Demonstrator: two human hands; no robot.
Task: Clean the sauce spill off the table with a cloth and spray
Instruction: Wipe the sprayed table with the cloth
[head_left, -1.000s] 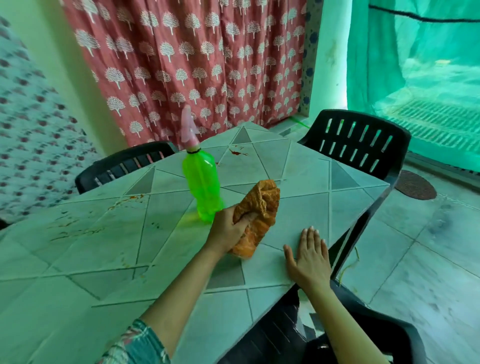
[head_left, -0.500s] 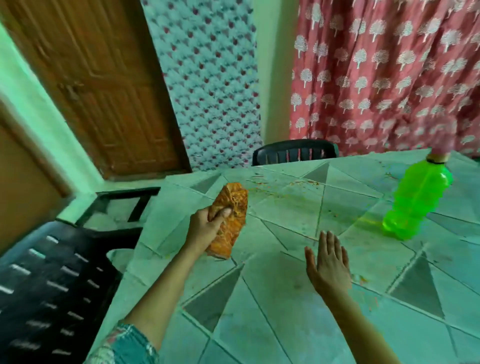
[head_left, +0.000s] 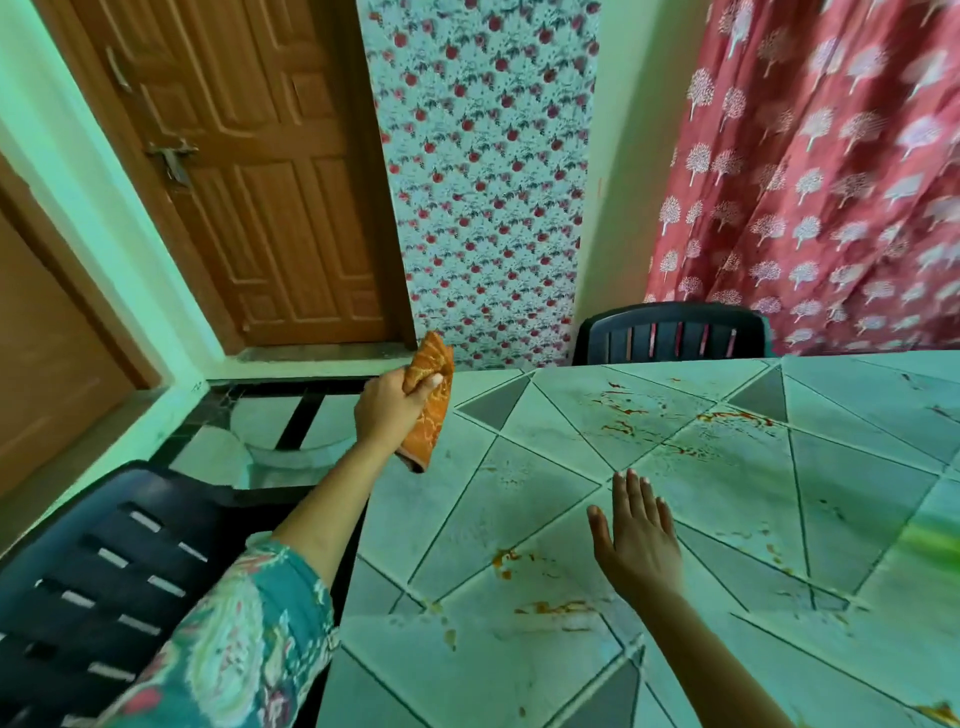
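Two hands out: left hand (head_left: 387, 410) grip clenched round orange cloth (head_left: 435, 422) by counter's (head_left: 519, 467) left edge, right hand (head_left: 636, 540) grip released, fingers straight, w/ sauce smears (head_left: 550, 605) around.

Woven orange cloth (head_left: 430, 402); smooth glossy table (head_left: 727, 499); panelled wood door (head_left: 270, 171).

We log the cloth (head_left: 430, 410) in the left grip (head_left: 388, 415) over the surface's (head_left: 467, 519) left edge, right grip (head_left: 638, 543) over its middle, sauce smears (head_left: 621, 411) beyond and nearer than that grip, far chair (head_left: 670, 332) behind the surface, near chair (head_left: 104, 571) left of it.
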